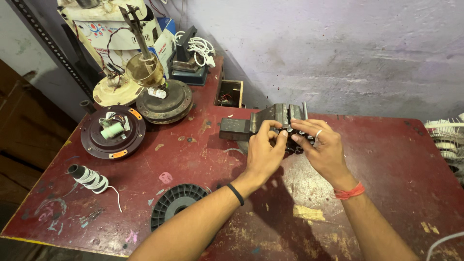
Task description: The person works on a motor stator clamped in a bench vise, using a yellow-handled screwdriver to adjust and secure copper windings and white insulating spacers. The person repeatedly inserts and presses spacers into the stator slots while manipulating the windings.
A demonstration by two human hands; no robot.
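Both forearms reach over the red table (396, 159) while the left hand (263, 153) and right hand (325, 151) pinch a small metal part (286, 128) with closed fingertips at the vise (270, 120).

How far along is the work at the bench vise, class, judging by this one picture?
Done: a dark part already sits in the bench vise on the red table. In hand: the left hand and right hand both finger a small metal piece at its jaws. Left: the opened fan motor, thread spool and black bobbin lie untouched.
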